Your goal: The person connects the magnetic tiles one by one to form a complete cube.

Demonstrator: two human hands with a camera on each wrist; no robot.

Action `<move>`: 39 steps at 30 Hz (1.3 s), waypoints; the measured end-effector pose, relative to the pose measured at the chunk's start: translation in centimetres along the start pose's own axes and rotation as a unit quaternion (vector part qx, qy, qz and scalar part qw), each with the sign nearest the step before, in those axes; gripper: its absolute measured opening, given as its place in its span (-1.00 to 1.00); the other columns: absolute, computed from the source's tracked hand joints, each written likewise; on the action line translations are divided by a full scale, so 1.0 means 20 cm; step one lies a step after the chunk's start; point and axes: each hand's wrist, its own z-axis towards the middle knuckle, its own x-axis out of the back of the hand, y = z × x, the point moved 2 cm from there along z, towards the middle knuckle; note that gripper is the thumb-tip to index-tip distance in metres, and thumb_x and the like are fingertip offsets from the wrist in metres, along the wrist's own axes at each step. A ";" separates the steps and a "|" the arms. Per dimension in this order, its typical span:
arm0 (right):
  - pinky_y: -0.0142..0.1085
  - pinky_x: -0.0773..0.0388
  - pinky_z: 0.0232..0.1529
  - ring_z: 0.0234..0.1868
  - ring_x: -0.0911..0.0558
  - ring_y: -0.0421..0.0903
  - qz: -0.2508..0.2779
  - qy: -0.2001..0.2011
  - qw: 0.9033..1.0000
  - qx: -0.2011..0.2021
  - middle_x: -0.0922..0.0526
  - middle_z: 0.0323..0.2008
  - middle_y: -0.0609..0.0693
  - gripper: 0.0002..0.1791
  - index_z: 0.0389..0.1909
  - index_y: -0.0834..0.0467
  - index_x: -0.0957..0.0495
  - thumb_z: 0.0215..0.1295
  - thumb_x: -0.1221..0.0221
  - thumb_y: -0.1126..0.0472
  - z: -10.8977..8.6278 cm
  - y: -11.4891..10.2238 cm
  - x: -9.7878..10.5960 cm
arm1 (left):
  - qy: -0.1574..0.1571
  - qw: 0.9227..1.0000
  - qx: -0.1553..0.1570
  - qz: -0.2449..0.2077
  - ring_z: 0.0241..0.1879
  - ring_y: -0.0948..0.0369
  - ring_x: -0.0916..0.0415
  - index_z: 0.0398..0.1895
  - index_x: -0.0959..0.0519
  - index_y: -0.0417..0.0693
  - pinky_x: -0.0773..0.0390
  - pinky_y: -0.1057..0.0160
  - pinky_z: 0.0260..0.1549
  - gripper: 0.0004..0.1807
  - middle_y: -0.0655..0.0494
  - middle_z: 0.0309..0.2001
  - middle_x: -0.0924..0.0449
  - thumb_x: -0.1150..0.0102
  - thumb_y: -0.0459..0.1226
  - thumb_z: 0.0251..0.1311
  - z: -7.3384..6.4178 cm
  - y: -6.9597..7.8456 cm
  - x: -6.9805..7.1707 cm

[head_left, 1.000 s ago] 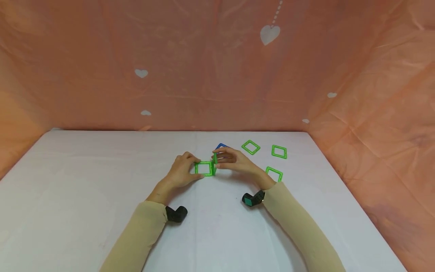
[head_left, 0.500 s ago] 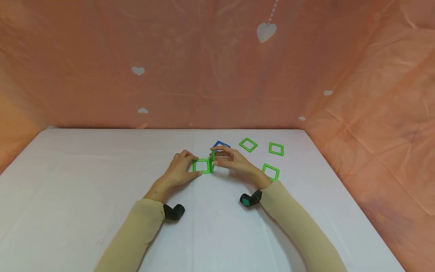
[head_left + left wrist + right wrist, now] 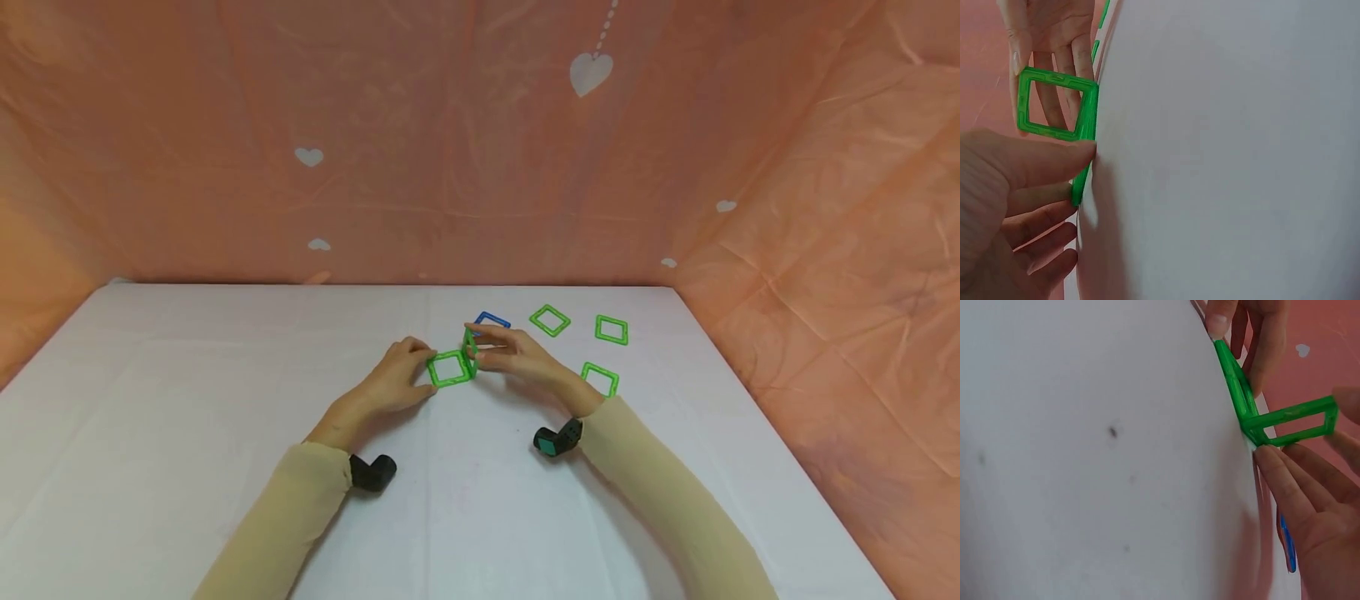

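Note:
Two green square magnetic tiles meet along one edge on the white table. One tile (image 3: pixel 452 382) lies flat; the other tile (image 3: pixel 467 343) stands upright on its right side, as the right wrist view also shows for the upright tile (image 3: pixel 1291 414). My left hand (image 3: pixel 390 379) holds the flat tile by its left corners, thumb on the near one and fingers on the far one. From the right, my right hand (image 3: pixel 517 354) holds the upright tile, the thumb at its top edge and other fingertips low near the joint. The right hand partly covers a blue tile (image 3: pixel 495 318) behind it.
Several loose green tiles lie to the right: one tile (image 3: pixel 550 320) at the back, another tile (image 3: pixel 611 329) farther right, and a nearer tile (image 3: pixel 600 379) beside the right forearm. An orange curtain (image 3: pixel 375 167) hangs behind the table (image 3: pixel 187 417).
The joined tiles have turned slightly, so the flat one sits askew and more of the upright one's face shows. My left hand has drawn back a little to the left.

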 end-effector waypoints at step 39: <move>-0.13 -0.66 -0.15 -0.18 -0.71 0.01 0.024 0.079 0.997 -0.004 -0.58 -0.04 0.46 -0.65 0.12 0.45 -0.45 0.39 -0.04 0.36 0.04 0.03 0.06 | 0.029 0.997 0.066 0.025 0.02 -0.03 -0.41 -0.24 -0.64 -0.18 -0.47 -0.01 0.01 -0.71 -0.11 0.00 -0.48 -0.43 -0.21 0.01 0.02 0.04 0.02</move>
